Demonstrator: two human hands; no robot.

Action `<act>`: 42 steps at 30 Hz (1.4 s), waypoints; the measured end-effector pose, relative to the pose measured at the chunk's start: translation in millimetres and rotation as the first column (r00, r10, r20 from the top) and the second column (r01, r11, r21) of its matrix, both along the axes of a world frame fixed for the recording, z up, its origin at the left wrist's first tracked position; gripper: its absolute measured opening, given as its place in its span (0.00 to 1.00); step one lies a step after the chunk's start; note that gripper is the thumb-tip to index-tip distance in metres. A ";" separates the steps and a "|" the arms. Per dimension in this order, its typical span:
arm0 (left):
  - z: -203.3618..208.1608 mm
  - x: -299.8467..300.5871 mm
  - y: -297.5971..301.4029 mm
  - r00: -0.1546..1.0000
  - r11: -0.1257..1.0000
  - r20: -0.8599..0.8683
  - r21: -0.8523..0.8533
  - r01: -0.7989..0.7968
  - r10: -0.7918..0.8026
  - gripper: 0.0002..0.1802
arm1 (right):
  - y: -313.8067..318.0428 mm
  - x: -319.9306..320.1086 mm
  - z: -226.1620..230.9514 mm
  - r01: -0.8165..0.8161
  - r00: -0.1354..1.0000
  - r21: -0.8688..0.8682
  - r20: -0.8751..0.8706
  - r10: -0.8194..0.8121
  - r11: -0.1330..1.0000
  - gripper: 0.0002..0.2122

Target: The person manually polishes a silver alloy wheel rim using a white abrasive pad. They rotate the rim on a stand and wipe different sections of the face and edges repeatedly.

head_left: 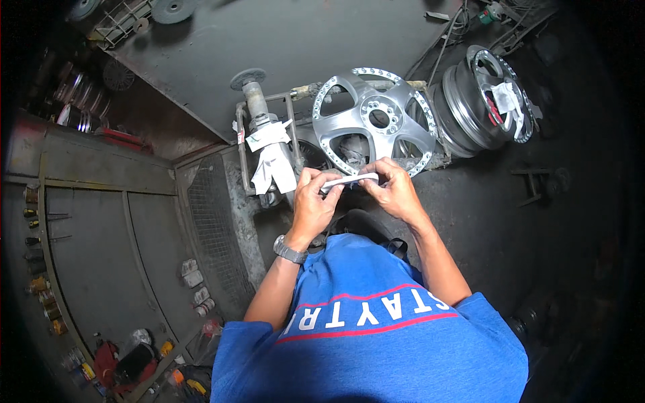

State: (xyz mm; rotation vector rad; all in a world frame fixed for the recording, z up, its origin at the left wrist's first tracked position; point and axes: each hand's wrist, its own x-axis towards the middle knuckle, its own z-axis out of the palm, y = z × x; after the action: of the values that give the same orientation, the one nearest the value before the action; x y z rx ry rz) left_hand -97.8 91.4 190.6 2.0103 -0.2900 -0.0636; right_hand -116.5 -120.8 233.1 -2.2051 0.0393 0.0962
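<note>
Straight ahead, the silver spoked wheel on its stand blocks the way forward, and both hands sit just beneath its lower rim. To the left, a paper-wrapped post inside a metal frame closes that side, with a mesh panel beyond. To the right, dark bare floor lies open up to 1 more rim leaning further back.

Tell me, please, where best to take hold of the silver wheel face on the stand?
Probably by a spoke of the wheel face, fingers hooked through an open gap from the near side. The face tilts toward the person, and the gaps are wide. Both hands are now busy with a flat strip.
</note>
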 end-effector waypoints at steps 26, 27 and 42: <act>-23.3 62.9 -96.0 0.642 0.570 -0.762 -0.494 -0.656 0.079 0.15 | -21.2 57.2 -64.1 -0.257 0.908 0.013 0.345 0.236 0.966 0.16; -22.6 63.4 -94.4 0.628 0.573 -0.773 -0.476 -0.667 0.089 0.15 | -26.3 57.4 -70.8 -0.281 0.916 0.125 0.331 0.226 0.952 0.17; -50.1 43.3 -85.9 0.801 0.708 -0.584 -0.621 -0.336 -0.132 0.13 | -43.8 59.9 -79.2 0.317 0.924 0.794 -0.381 0.019 0.518 0.08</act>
State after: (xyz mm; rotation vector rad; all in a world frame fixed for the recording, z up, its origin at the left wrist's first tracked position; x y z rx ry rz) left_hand -54.5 5.5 140.5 1.1348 0.2063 -0.4414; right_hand -56.7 -164.5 153.9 -1.1428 0.3218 0.3344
